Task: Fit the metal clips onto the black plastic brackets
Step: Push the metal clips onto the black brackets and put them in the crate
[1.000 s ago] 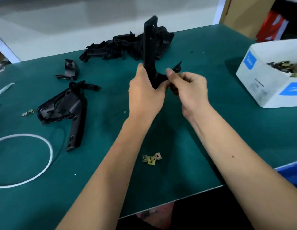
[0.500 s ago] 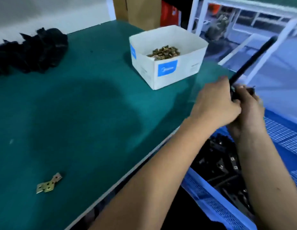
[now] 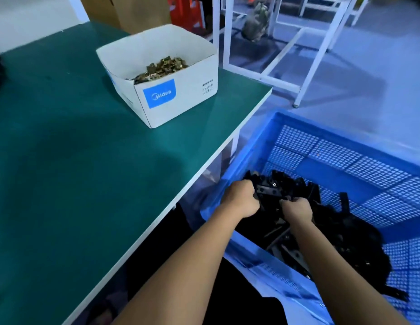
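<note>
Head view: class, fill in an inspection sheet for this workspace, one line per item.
Surface: green table, white front edge.
Job's things: metal clips heaped in white box; black brackets piled in blue crate beside the table.
Clutter: nothing seen.
Grip: left hand and right hand both hold a bracket over the crate.
Cables: nothing seen.
Surroundings: white frame, cardboard carton, floor.

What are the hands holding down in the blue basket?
Both hands, left and right, grip one black plastic bracket over the blue basket: the left holds its left end, the right its right end.
</note>
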`<state>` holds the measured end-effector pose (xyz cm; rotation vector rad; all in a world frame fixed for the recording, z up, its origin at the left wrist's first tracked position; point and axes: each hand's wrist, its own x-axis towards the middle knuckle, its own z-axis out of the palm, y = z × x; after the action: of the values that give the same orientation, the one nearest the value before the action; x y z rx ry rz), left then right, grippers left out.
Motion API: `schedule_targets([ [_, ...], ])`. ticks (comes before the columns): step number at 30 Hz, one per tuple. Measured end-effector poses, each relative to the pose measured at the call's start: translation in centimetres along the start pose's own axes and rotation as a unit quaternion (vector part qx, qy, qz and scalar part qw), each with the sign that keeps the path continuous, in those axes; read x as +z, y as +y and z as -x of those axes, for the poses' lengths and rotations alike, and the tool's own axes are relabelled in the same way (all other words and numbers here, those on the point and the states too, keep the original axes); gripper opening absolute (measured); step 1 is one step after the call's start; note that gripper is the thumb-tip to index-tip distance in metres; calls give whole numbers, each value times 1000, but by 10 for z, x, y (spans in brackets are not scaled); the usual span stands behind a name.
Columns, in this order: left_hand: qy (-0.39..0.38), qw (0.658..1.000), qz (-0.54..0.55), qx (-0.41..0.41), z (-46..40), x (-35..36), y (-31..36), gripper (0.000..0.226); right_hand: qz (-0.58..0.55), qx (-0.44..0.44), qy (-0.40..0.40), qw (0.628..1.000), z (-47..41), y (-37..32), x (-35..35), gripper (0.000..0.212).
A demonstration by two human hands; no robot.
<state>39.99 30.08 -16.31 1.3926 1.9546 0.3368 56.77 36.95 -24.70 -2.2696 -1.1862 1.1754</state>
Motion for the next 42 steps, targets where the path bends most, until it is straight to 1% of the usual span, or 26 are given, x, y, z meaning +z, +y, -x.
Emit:
schedule_targets([
  [2, 19, 1000, -4, 14, -1, -5, 5, 16, 22, -21, 39, 999, 4, -9, 0, 29],
  [4, 47, 998, -21, 40, -1, -17, 14, 15, 8, -51, 72, 996, 16, -24, 0, 33],
  [6, 89, 992, -39, 75, 2, -36, 24, 14, -8, -116, 92, 989, 33, -45, -2, 28],
  [8, 147, 983, -31, 109, 9, -60, 34, 15, -29, -211, 96, 972, 55, -70, -6, 20],
  [10, 207, 969, 18, 136, 18, -84, 43, 17, -45, -322, 77, 943, 84, -97, -11, 13],
  [12, 244, 953, 74, 164, 31, -103, 53, 15, -47, -435, 52, 898, 115, -125, -14, 11],
  [13, 269, 943, 74, 181, 38, -113, 56, 14, -52, -477, 39, 877, 133, -137, -15, 13],
  [14, 299, 932, 64, 195, 45, -123, 57, 14, -65, -501, 28, 863, 149, -149, -16, 17],
  [16, 357, 906, 90, 209, 60, -147, 49, 15, -70, -540, 32, 838, 176, -171, -12, 23],
  [18, 396, 885, 140, 203, 74, -172, 30, 15, -54, -586, 31, 808, 202, -192, -2, 16],
  [20, 425, 869, 179, 181, 90, -195, 2, 17, -35, -619, -10, 784, 231, -212, 17, 4],
  [21, 438, 862, 190, 170, 97, -205, -13, 17, -16, -631, -34, 775, 246, -219, 28, 3],
  [24, 488, 844, 193, 113, 128, -230, -68, 17, 32, -654, -130, 744, 293, -233, 74, 11],
  [26, 535, 822, 180, 68, 158, -243, -113, 15, 47, -668, -205, 714, 331, -236, 109, 12],
  [27, 555, 811, 181, 42, 172, -247, -133, 14, 66, -680, -231, 692, 348, -235, 123, 13],
  [30, 610, 772, 173, -46, 225, -255, -200, 13, 129, -727, -313, 597, 411, -228, 172, 28],
  [31, 621, 763, 169, -68, 240, -255, -217, 13, 151, -736, -331, 571, 427, -225, 185, 32],
  [33, 646, 740, 153, -108, 275, -254, -252, 12, 199, -741, -360, 530, 464, -217, 214, 31],
  [35, 679, 713, 104, -145, 306, -251, -279, 11, 234, -740, -391, 495, 495, -209, 239, 24],
  [37, 708, 680, 36, -189, 328, -251, -297, 14, 258, -734, -417, 471, 517, -204, 255, 19],
  [39, 730, 638, -20, -246, 346, -255, -311, 19, 258, -728, -442, 456, 533, -202, 268, 12],
  [41, 720, 605, -65, -334, 357, -260, -321, 25, 250, -733, -450, 444, 538, -201, 275, 5],
  [42, 698, 597, -73, -388, 361, -262, -323, 28, 238, -729, -462, 445, 535, -201, 276, 2],
])
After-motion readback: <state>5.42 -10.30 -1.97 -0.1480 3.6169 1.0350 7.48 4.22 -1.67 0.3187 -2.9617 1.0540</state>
